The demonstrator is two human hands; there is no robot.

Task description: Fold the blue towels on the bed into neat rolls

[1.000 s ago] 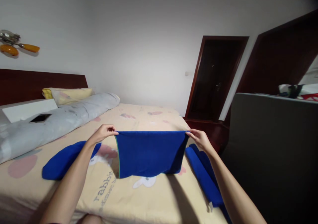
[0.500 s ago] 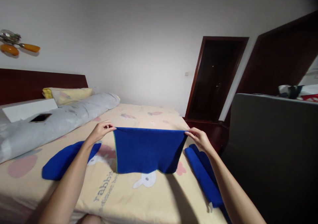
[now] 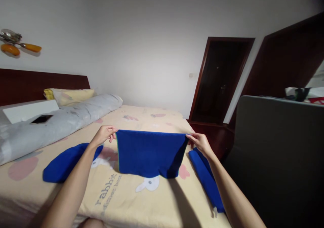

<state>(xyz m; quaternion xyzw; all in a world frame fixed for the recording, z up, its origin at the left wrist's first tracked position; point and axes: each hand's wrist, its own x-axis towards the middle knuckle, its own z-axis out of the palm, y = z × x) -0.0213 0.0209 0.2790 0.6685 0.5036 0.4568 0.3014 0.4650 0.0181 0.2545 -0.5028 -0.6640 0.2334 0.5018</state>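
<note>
A blue cloth [image 3: 149, 153] with a green-stitched left edge hangs upright, its top edge stretched between my hands. My left hand [image 3: 105, 134] pinches the top left corner, and my right hand [image 3: 198, 141] pinches the top right one. The cloth's lower edge reaches down to the bed, rippled near its right end. Left of it, partly behind my left forearm, a loose blue cloth [image 3: 62, 164] lies flat. Folded blue cloth [image 3: 206, 179] with a pale tag lies along the right side, partly covered by my right forearm.
The bed [image 3: 136, 204] has a cream sheet with rabbit prints. A rolled grey quilt [image 3: 83, 115] lies at the left with a phone [image 3: 42, 119] and a white box [image 3: 31, 110] on it. To the right stands a dark grey panel [image 3: 275, 147]; a doorway [image 3: 220, 83] is behind.
My right hand has shifted slightly left and down with its corner, so the cloth's top edge is a little less taut. The fingers of my left hand have shifted at its corner.
</note>
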